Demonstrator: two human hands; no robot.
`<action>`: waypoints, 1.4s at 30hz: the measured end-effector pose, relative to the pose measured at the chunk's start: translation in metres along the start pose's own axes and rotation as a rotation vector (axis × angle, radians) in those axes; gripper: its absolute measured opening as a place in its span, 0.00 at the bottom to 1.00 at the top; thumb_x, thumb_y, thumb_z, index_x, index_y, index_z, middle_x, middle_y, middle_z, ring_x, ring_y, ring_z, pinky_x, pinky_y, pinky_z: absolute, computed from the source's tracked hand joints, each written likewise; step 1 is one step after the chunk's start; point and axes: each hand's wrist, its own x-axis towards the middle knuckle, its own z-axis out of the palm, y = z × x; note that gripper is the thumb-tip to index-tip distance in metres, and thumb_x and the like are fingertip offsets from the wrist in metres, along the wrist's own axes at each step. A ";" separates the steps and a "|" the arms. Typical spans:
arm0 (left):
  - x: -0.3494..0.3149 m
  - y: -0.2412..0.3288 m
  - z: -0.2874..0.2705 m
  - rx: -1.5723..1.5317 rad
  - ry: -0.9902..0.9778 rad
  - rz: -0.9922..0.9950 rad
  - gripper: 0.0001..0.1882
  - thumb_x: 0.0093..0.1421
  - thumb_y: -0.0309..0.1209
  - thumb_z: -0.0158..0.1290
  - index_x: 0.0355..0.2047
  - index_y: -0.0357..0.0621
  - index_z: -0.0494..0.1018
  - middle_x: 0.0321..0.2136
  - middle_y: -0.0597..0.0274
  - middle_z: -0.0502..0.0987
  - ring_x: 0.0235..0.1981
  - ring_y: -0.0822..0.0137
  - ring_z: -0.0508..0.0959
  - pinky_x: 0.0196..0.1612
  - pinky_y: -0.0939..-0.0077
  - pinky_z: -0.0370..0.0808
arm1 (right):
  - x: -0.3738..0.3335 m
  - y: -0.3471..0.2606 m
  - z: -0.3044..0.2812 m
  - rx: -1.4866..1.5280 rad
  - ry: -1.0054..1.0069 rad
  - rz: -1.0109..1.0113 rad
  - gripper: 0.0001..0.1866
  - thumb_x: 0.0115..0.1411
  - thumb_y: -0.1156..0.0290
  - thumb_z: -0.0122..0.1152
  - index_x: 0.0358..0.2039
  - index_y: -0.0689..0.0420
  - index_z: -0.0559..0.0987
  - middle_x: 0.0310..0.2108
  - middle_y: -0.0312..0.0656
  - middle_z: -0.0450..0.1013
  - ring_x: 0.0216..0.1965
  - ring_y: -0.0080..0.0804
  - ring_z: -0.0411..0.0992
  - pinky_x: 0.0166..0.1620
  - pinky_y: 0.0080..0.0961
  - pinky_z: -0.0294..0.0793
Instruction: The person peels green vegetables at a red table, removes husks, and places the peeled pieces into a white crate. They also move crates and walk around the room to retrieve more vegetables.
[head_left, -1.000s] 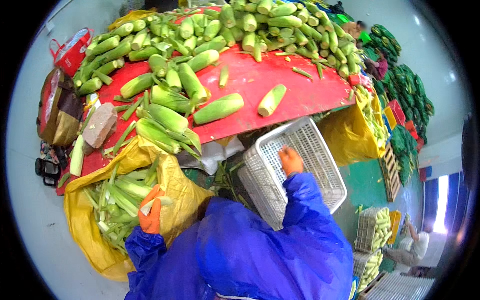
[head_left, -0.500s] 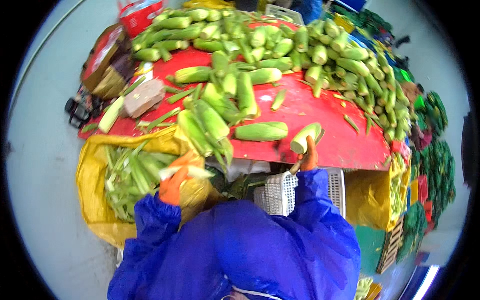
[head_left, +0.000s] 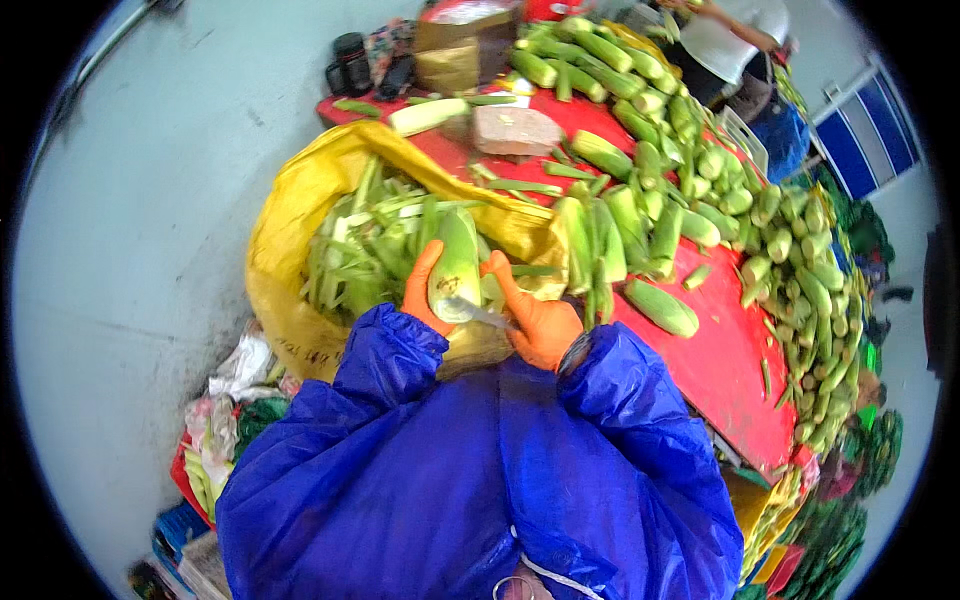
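An ear of corn (head_left: 459, 245) in green husk stands tilted over the yellow sack, its pale cut stem end toward me. My left hand (head_left: 424, 290), in an orange glove, grips its left side near that end. In my right hand (head_left: 545, 322), also orange-gloved, is a knife (head_left: 478, 312), its handle mostly hidden by the fingers. The knife's blade lies across the stem end, and appears to touch it. Beneath the ear, the yellow sack (head_left: 275, 255) gapes wide, holding cut green husks (head_left: 350, 235).
Many ears of corn (head_left: 800, 265) are heaped along the far and right sides of the red table (head_left: 725, 345). A stone block (head_left: 515, 131) sits near the sack. At the back stand a cardboard box (head_left: 465, 45) and a black bottle (head_left: 350, 62). Another person's arm (head_left: 740, 25) shows at top right.
The view has swung left. An ear held by my right hand at the table edge is now out of that hand; both hands have come together over the sack, with an ear in my left.
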 end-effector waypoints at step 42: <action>-0.097 0.043 0.007 0.046 0.108 0.242 0.27 0.60 0.48 0.47 0.54 0.44 0.66 0.51 0.52 0.71 0.48 0.56 0.75 0.47 0.57 0.76 | 0.140 -0.025 0.063 -0.125 0.441 -0.013 0.10 0.57 0.64 0.55 0.31 0.55 0.80 0.26 0.50 0.74 0.29 0.47 0.73 0.30 0.40 0.72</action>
